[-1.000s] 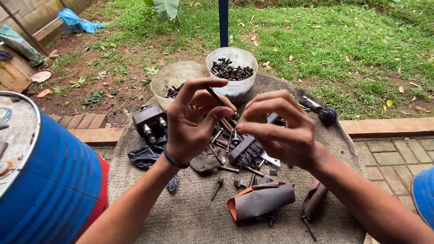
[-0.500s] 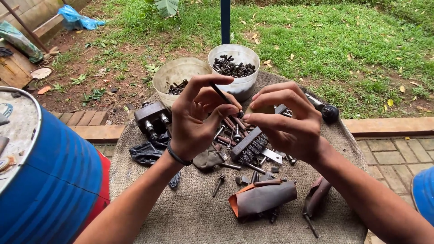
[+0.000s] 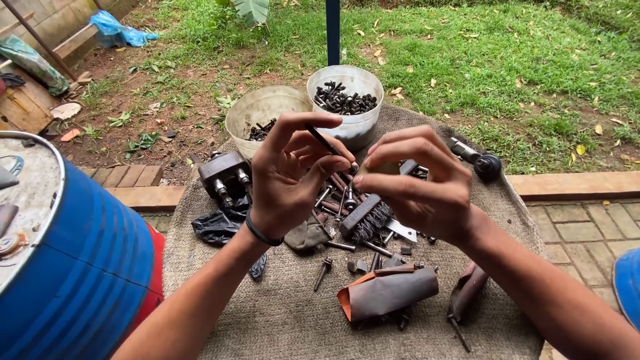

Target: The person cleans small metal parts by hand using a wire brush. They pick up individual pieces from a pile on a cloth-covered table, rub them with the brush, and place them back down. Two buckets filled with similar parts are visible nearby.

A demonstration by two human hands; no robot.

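My left hand [image 3: 288, 180] holds a thin dark bolt [image 3: 325, 141] between thumb and fingers, raised above the sackcloth-covered table [image 3: 280, 313]. My right hand [image 3: 420, 183] is pinched at the bolt's lower end, fingertips meeting the left hand's; what it grips there is too small to tell. Beneath both hands lie a wire brush [image 3: 368, 217] and several loose bolts [image 3: 324, 272]. Two pale tubs stand behind: the left tub [image 3: 261, 110] with a few bolts, the right tub [image 3: 347, 100] heaped with dark bolts.
A blue drum [image 3: 73, 267] stands at the left. On the cloth lie a dark metal block [image 3: 225, 175], a black rag [image 3: 217, 227], rolled brown sheets [image 3: 387, 293] and a black-handled tool [image 3: 477, 159]. A blue pole [image 3: 333, 30] rises behind the tubs. Brick edging and grass lie beyond.
Both hands have stayed together over the brush, with the fingers shifting slightly around the bolt. Nothing else on the table has moved.
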